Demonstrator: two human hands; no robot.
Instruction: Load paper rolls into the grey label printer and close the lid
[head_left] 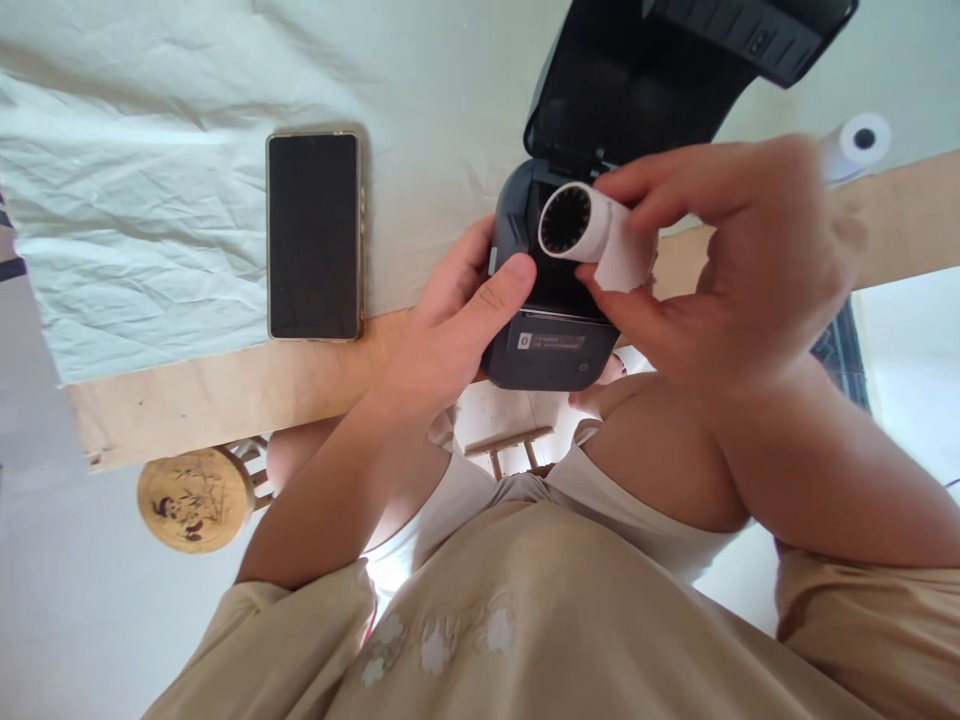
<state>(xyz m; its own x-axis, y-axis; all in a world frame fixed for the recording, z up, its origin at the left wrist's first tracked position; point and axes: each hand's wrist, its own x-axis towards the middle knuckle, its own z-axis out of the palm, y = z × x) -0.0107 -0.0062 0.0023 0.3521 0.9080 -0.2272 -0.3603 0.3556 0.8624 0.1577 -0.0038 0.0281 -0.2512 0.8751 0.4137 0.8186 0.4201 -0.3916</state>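
At the edge of the wooden table, a black machine has its lid wide open. The right hand is closed in a pinch. The left hand grips the machine's side; keeping it still should help. Between the right thumb and fingers, over the open middle, is a small white roll. Hold it gently, so its loose paper end won't crease.

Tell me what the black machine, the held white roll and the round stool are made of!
The black machine looks like hard plastic, smooth and shiny, with moulded, rounded corners. The held white roll seems to be matte paper: a thin loose end curls off it. The round stool is probably smooth wood, given its yellow-brown colour.
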